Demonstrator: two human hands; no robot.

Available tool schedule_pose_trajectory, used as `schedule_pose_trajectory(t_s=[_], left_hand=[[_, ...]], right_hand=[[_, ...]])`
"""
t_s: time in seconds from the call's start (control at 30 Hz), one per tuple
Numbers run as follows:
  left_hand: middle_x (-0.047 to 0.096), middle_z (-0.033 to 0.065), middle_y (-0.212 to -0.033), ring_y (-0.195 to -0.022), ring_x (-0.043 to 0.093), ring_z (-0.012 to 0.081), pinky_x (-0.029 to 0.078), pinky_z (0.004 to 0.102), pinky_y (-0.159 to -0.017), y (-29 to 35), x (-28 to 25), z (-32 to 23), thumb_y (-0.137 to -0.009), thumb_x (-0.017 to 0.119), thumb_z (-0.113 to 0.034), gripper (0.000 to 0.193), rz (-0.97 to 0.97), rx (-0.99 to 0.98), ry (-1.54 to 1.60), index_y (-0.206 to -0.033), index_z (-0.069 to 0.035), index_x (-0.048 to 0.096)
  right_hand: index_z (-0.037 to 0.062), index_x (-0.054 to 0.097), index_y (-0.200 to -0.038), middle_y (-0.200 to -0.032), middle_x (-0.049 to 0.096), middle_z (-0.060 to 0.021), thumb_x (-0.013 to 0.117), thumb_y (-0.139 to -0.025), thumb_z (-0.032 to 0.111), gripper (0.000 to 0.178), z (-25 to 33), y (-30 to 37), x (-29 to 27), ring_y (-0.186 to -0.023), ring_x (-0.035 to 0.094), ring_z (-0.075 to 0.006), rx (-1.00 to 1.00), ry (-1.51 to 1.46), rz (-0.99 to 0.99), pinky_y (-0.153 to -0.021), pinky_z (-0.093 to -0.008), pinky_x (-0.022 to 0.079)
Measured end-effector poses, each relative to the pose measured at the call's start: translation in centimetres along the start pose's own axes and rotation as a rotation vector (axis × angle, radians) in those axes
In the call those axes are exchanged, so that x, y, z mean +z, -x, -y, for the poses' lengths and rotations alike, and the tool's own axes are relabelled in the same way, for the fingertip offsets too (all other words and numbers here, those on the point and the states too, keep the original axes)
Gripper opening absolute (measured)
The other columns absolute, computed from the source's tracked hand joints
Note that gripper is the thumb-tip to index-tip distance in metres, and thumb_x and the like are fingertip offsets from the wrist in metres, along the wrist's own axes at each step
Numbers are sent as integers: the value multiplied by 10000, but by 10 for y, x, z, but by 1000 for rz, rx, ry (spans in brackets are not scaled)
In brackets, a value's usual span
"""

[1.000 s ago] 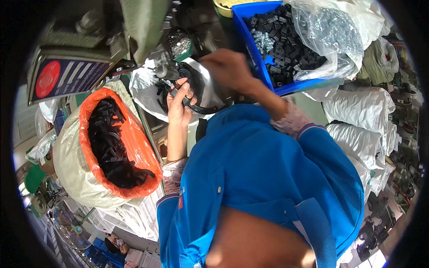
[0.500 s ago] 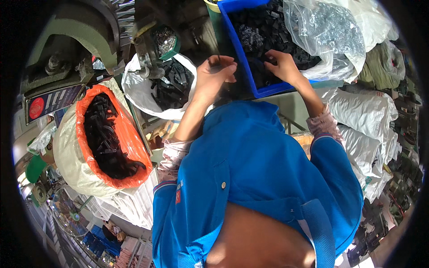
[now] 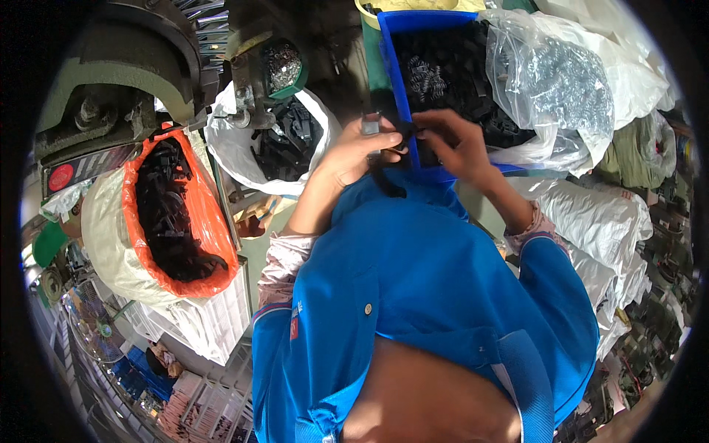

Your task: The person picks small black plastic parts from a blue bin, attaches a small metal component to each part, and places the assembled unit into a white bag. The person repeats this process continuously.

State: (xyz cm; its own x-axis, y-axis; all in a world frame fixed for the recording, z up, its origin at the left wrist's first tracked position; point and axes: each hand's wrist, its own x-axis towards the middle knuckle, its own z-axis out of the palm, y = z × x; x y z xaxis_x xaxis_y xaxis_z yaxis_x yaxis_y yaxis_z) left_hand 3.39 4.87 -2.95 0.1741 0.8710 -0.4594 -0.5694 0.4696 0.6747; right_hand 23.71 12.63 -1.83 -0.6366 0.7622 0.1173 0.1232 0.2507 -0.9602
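Note:
My left hand (image 3: 356,153) is closed around a black plastic part (image 3: 390,184), whose dark curved end sticks out below the fingers. A small silvery block (image 3: 371,127) shows at the top of that grip. Just to the right, my right hand (image 3: 456,144) is curled, thumb and fingertips pinched together close to the left fingertips. Whatever lies in this pinch is dark and blurred. Both hands are at the near left corner of a blue bin (image 3: 404,88), which contains black parts and a cluster of coil springs (image 3: 428,77).
A clear bag of springs (image 3: 565,85) lies over the bin's right side. To the left are a white-lined container (image 3: 240,164) of black parts, a green cup (image 3: 293,87) of small metal pieces, an orange-lined sack (image 3: 218,229) and a heavy machine (image 3: 111,63). White sacks (image 3: 598,210) are stacked at right.
My right hand has come out of the blue bin and moved left to meet my left hand. A black part with a silvery block now shows in the left hand.

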Motion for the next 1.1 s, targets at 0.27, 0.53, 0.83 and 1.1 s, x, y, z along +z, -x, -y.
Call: schedule_pose_trajectory(t_s=[0.27, 0.53, 0.83, 1.1], left_hand=[[618, 73, -954, -859, 632, 214, 557, 377, -712, -3, 9, 0, -808, 654, -14, 351, -85, 122, 10, -1136, -55, 539], [634, 163, -1046, -908, 647, 268, 581, 411, -721, 1, 3, -8, -830, 628, 5, 282, -196, 225, 44, -1099, -34, 553], [669, 104, -997, -800, 629, 133, 516, 247, -634, -12, 10, -4, -815, 650, -7, 291, -199, 295, -160, -1097, -24, 579], [665, 37, -918, -788, 597, 77, 492, 215, -715, -19, 16, -7, -760, 709, 24, 283, -264, 520, -311, -1027, -9, 621]], right_hand=[[61, 663, -987, -896, 643, -157, 641, -776, 48, 212, -102, -93, -45, -832, 633, -333, -187, 509, -144, -698, -372, 506], [82, 632, -953, -902, 601, -165, 607, -805, 127, 156, -111, -112, -46, -838, 593, -380, -91, 654, -19, -709, -456, 482], [57, 641, -971, -890, 602, -142, 623, -808, 55, 164, -92, -73, -75, -798, 600, -337, -29, 983, 83, -671, -365, 491], [-16, 649, -1037, -849, 657, -66, 651, -864, 146, 237, 18, -61, -37, -701, 593, -98, 225, -337, 125, -620, -227, 484]])
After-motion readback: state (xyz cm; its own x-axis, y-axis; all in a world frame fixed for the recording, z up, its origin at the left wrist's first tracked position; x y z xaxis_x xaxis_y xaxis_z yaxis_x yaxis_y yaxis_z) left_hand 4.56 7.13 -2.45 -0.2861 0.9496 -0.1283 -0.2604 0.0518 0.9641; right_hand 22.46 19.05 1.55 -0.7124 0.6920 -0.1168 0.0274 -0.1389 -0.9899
